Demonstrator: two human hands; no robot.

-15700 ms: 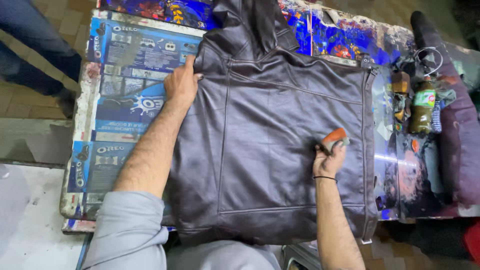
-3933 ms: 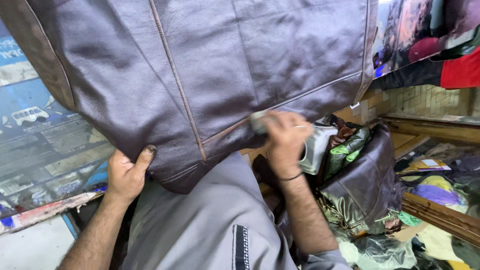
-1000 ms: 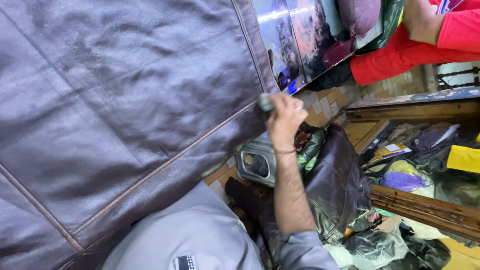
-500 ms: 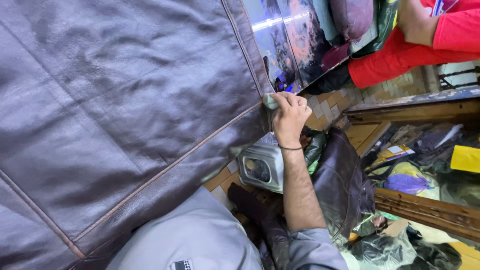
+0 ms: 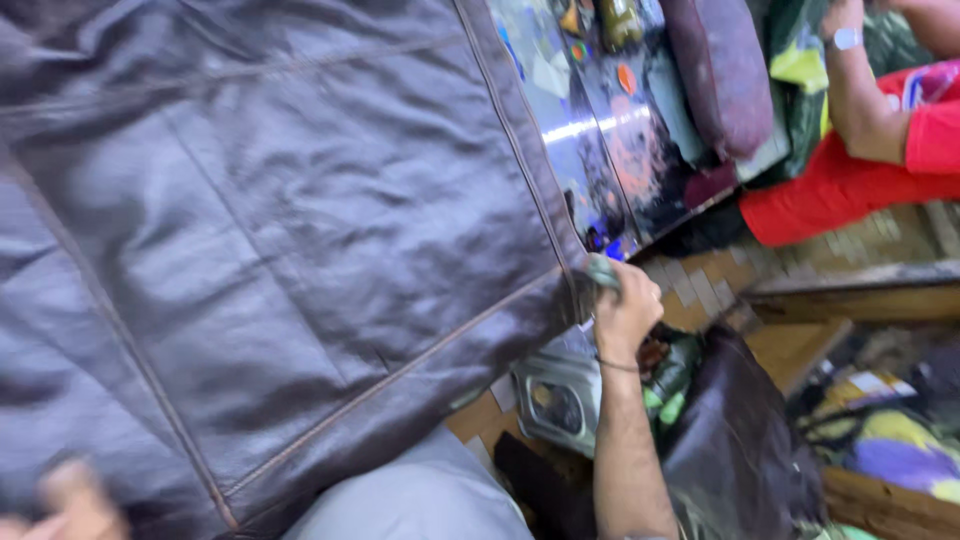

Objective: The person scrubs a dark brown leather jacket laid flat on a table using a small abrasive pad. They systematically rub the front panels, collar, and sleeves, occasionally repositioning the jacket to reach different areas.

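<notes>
A dark brown leather jacket [image 5: 280,240] lies spread over the table and fills most of the view. My right hand [image 5: 625,305] is at the jacket's lower right corner. Its fingers are closed on a small grey-green pad [image 5: 603,270] pressed against the jacket's edge near the zip. My left hand [image 5: 75,500] shows only as a blur at the bottom left, against the jacket's hem. Whether it grips the leather is not clear.
The table's colourful printed cover [image 5: 600,140] shows to the right of the jacket, with bottles [image 5: 620,20] and a purple leather bundle [image 5: 725,70] on it. Another person in red [image 5: 880,160] sits at the far right. A metal tin [image 5: 555,395] and a dark leather bag [image 5: 740,450] lie below my right arm.
The view has swung, so more of the table cover and the person in red now show. My right hand stays at the jacket's corner with the pad. My left hand has come into view.
</notes>
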